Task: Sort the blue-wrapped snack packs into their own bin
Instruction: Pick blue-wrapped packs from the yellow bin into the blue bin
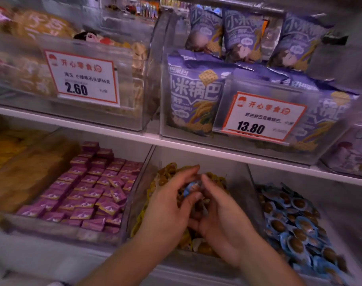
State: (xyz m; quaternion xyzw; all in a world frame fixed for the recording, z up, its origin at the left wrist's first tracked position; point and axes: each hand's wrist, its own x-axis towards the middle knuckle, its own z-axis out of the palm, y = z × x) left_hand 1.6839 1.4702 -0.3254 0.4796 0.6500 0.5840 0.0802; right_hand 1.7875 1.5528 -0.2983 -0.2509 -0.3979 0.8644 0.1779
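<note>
I am picking through the yellow bin (241, 182), both my left hand (167, 205) and right hand (219, 215) apparently pinching one blue pack (191, 187); next it is going right, into the blue bin (341, 203).

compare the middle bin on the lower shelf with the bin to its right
The middle bin holds yellow-wrapped packs plus a stray blue pack between both hands; the right bin holds only blue-wrapped packs. Hands reach into the middle bin, not the right. Both are clear plastic.
</note>
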